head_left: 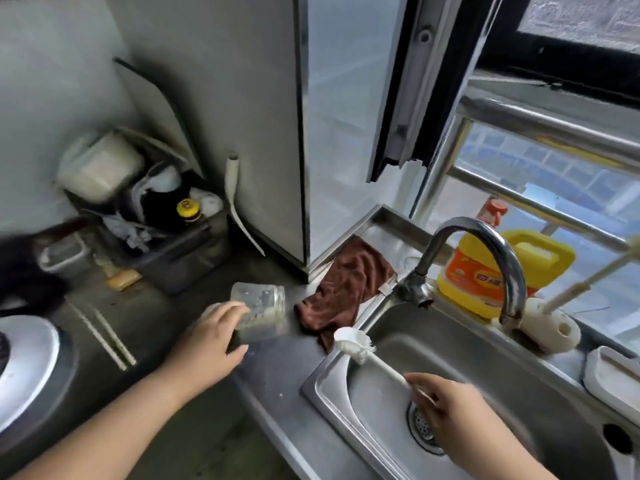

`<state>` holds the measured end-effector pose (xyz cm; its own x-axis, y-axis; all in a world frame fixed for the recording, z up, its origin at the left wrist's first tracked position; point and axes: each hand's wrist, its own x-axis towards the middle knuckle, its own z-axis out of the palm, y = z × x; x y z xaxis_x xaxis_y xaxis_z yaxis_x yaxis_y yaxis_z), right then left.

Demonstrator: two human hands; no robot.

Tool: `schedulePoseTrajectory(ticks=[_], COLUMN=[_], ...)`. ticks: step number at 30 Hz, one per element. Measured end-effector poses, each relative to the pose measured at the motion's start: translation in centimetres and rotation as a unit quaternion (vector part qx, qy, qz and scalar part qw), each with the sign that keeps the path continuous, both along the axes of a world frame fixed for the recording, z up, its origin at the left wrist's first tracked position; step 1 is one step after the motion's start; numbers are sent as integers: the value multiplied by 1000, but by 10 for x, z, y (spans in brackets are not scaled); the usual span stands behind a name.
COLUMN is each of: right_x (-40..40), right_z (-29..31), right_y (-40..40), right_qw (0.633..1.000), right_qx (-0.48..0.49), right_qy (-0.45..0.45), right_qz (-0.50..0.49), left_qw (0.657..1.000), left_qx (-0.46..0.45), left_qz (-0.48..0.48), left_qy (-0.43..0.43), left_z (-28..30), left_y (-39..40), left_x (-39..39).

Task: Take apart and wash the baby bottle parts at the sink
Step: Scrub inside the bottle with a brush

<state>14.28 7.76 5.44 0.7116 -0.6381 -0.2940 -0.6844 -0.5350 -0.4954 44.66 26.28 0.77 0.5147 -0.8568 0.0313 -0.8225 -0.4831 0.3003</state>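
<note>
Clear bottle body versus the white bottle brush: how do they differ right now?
The clear bottle body is stubby, on the counter under the left hand; the white bottle brush is slender, slanting over the steel sink, gripped by the right hand. Each is touched by one hand.

One view only, from a wide-angle camera worn on the head, looking forward and down from close above the table. It faces the back wall and the window, so straight lines bow toward the picture's edges. Both forearms enter from the bottom edge. The sink fills the lower right, the table's left part the lower left, and the far corner sits near centre.
</note>
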Motion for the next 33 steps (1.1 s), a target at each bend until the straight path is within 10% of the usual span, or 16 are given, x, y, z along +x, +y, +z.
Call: schedulePoseTrajectory(ticks=[13, 21, 33], right_x=[28, 10, -68], right_z=[10, 9, 67], right_y=[15, 23, 1], right_qw=[997, 993, 976], right_qx=[-10, 6, -177], right_qy=[42, 2, 127], right_qz=[-58, -119, -19], left_qw=[949, 987, 907], left_qx=[302, 93, -30], left_qz=[-84, -113, -380], left_qy=[-42, 72, 180], left_z=[-11, -15, 31], left_y=[-91, -89, -155], left_x=[57, 50, -114])
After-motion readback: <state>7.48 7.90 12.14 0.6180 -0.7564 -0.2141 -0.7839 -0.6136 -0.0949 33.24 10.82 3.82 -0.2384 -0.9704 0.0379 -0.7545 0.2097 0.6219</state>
